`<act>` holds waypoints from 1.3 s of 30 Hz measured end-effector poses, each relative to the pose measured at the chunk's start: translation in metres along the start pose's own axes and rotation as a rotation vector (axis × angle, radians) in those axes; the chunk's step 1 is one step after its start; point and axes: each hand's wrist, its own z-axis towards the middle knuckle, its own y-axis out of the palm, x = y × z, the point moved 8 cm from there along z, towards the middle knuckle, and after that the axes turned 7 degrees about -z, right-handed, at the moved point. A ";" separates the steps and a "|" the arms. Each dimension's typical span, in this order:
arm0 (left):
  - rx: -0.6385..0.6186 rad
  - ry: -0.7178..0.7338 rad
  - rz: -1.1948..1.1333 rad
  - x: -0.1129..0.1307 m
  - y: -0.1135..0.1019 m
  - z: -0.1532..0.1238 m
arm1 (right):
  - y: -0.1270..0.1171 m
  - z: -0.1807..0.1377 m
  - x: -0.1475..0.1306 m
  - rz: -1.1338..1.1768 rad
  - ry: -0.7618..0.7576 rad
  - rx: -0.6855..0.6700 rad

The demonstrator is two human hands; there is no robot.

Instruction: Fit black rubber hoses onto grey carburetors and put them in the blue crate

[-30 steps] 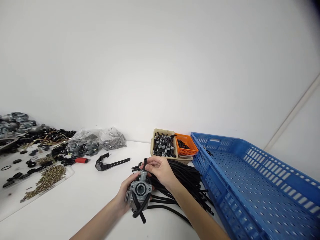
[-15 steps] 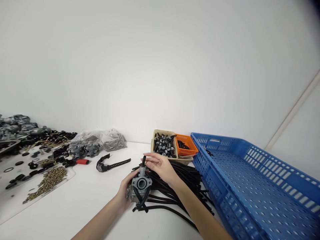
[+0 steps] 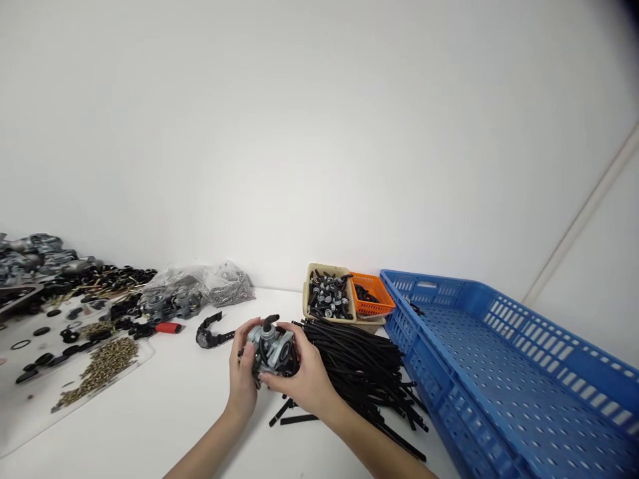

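A silver metal carburetor (image 3: 269,347) with a black rubber cap on top is held above the white table between both hands. My left hand (image 3: 243,372) wraps its left side, thumb along the near face. My right hand (image 3: 303,372) grips the right side, fingers behind and thumb at the lower front. The carburetor's round bore faces right, and its underside is partly covered by the fingers. Just behind and right of my right hand lies a pile of black rubber hoses (image 3: 359,366). A black wristwatch (image 3: 207,338) rests on the table left of my left hand.
A large blue crate (image 3: 499,359) occupies the right side. Behind the hoses stand a beige bin (image 3: 329,293) of capped parts and an orange basket (image 3: 372,296). Brass fittings (image 3: 102,369), a red-handled tool (image 3: 168,328), bagged parts (image 3: 227,283) and more carburetors (image 3: 160,305) lie left.
The carburetor has been turned, its bore swinging from facing me toward the right. My right hand has come down from the top cap to grip its side.
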 end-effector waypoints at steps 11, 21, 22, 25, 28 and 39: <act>-0.094 -0.036 0.001 -0.020 -0.003 0.017 | -0.145 0.087 -0.100 -0.124 -0.184 0.582; -0.140 -0.122 0.132 -0.034 -0.002 0.013 | -0.347 0.108 -0.073 -1.071 0.210 0.516; -0.151 -0.135 0.149 -0.036 -0.002 0.013 | -0.360 0.093 -0.050 -1.174 0.339 0.442; -0.210 -0.167 0.199 -0.041 -0.001 0.010 | -0.394 0.042 0.010 -1.217 0.537 0.380; -0.270 -0.169 0.264 -0.040 0.004 0.003 | -0.422 -0.001 0.061 -1.229 0.680 0.369; -0.386 -0.005 0.384 -0.049 0.027 -0.014 | -0.439 -0.017 0.167 -1.130 0.695 0.399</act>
